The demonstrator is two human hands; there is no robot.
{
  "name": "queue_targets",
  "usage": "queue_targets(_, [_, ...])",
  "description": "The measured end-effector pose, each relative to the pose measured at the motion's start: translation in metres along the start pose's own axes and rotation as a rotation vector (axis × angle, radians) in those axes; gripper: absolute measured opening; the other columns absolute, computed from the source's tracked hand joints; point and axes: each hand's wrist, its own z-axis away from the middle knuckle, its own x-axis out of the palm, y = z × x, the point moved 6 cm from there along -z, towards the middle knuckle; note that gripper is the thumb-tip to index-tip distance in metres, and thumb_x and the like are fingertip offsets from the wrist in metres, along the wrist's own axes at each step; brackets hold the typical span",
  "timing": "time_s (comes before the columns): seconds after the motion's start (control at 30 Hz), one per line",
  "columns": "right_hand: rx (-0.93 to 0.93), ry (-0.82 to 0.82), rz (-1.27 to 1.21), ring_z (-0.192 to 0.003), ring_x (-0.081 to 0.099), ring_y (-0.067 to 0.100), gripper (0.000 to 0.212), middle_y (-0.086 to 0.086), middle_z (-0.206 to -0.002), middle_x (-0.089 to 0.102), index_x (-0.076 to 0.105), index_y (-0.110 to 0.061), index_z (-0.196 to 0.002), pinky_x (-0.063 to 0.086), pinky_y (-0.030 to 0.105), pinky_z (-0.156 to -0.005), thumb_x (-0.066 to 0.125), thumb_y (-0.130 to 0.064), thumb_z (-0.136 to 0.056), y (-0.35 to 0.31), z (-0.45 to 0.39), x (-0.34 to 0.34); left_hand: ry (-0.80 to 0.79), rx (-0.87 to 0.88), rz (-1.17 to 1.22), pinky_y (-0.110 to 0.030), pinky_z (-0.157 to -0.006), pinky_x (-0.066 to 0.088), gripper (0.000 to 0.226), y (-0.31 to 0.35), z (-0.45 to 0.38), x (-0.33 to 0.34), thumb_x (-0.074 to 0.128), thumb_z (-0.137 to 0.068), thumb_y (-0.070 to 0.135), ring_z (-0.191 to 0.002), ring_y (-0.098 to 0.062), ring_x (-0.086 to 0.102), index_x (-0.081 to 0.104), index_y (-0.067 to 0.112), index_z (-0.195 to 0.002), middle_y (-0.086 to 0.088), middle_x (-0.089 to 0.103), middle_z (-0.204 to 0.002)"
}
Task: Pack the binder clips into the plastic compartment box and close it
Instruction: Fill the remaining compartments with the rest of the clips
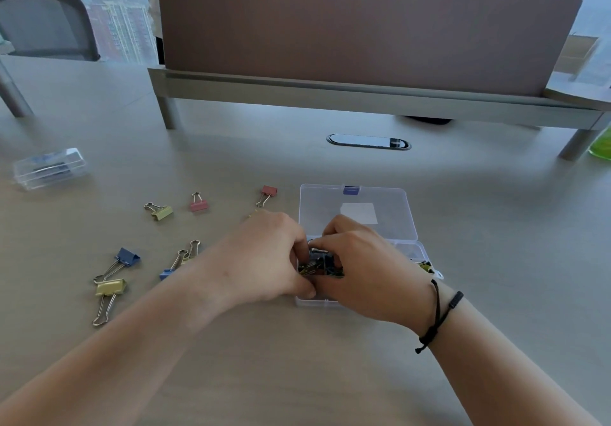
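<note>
A clear plastic compartment box lies in front of me with its lid folded back flat, a blue latch at the lid's far edge. My left hand and my right hand meet over the box's left compartments, fingers pinched on a cluster of dark blue and yellow binder clips inside it. Which hand holds which clip is hidden by the fingers. Loose clips lie to the left: two pink, a yellow-green one, a blue one, a yellow one.
A second small clear case sits at the far left of the table. A desk divider on a metal stand crosses the back, with a cable grommet before it. A green object is at the right edge, a chair back left.
</note>
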Motion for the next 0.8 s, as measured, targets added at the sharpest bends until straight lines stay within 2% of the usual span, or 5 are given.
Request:
queue_targets(0.2, [0.006, 0.04, -0.085, -0.081, 0.052, 0.003, 0.03, -0.012, -0.095, 0.051, 0.072, -0.033, -0.102, 0.042, 0.013, -0.068, 0.077, -0.045, -0.076, 0.005, 0.0, -0.008, 0.025, -0.008, -0.009, -0.031, -0.066, 0.055, 0.039, 0.0, 0.0, -0.001, 0.089, -0.056, 0.043, -0.074, -0.006, 0.064, 0.07, 0.028, -0.088, 0.011, 0.066, -0.079])
queue_targets(0.37, [0.026, 0.063, -0.069, -0.087, 0.056, 0.002, 0.052, -0.015, -0.093, 0.056, 0.065, -0.029, -0.121, 0.04, 0.008, -0.074, 0.078, -0.046, -0.074, 0.013, -0.001, -0.017, 0.048, -0.005, -0.021, -0.026, -0.067, 0.053, 0.039, 0.001, -0.001, -0.002, 0.088, -0.061, 0.043, -0.076, -0.006, 0.064, 0.072, 0.026, -0.092, 0.011, 0.067, -0.079])
queue_targets(0.47, [0.017, 0.047, -0.059, -0.087, 0.054, 0.001, 0.045, -0.017, -0.093, 0.056, 0.068, -0.032, -0.115, 0.039, 0.005, -0.073, 0.078, -0.048, -0.074, 0.011, 0.0, -0.014, 0.066, 0.003, -0.023, -0.025, -0.065, 0.052, 0.036, 0.001, 0.001, -0.002, 0.087, -0.062, 0.041, -0.075, -0.006, 0.063, 0.073, 0.026, -0.092, 0.011, 0.067, -0.079])
queue_targets(0.57, [0.01, 0.048, -0.049, -0.087, 0.052, 0.001, 0.042, -0.016, -0.096, 0.057, 0.068, -0.032, -0.109, 0.04, 0.009, -0.073, 0.079, -0.049, -0.073, 0.009, 0.0, -0.011, 0.065, -0.001, -0.017, -0.028, -0.067, 0.054, 0.034, 0.0, 0.001, -0.001, 0.087, -0.062, 0.039, -0.075, -0.007, 0.063, 0.073, 0.026, -0.091, 0.011, 0.067, -0.079])
queue_targets(0.8, [0.017, 0.057, -0.101, -0.085, 0.051, 0.0, 0.037, -0.016, -0.096, 0.058, 0.071, -0.031, -0.107, 0.042, 0.012, -0.075, 0.082, -0.039, -0.072, 0.009, -0.003, -0.008, 0.036, -0.011, -0.039, -0.037, -0.074, 0.056, 0.028, 0.002, -0.001, 0.001, 0.083, -0.067, 0.035, -0.08, -0.016, 0.066, 0.073, 0.02, -0.089, 0.004, 0.069, -0.084])
